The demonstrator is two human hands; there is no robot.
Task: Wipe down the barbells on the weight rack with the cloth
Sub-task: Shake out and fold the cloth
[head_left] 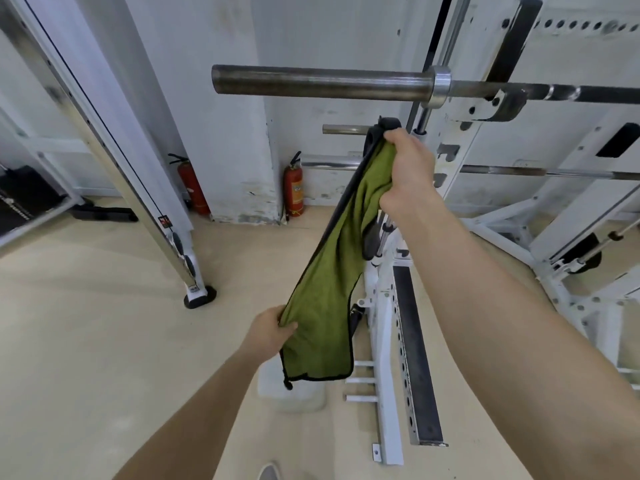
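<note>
A green cloth (329, 278) with black trim hangs stretched between both hands, below the barbell. My right hand (408, 171) grips its top end, and my left hand (270, 330) pinches its lower edge. The upper barbell (318, 81) rests on the white weight rack (460, 161), its dark sleeve pointing left, above my right hand and apart from the cloth. A thinner lower barbell (540, 172) crosses the rack behind my right hand; its left end shows past the cloth.
A white rack base with pegs (384, 358) lies on the beige floor below the cloth. A slanted chrome-and-white post (138, 188) stands at left. Two red fire extinguishers (294, 188) stand by the white wall. A white container (291, 396) sits on the floor.
</note>
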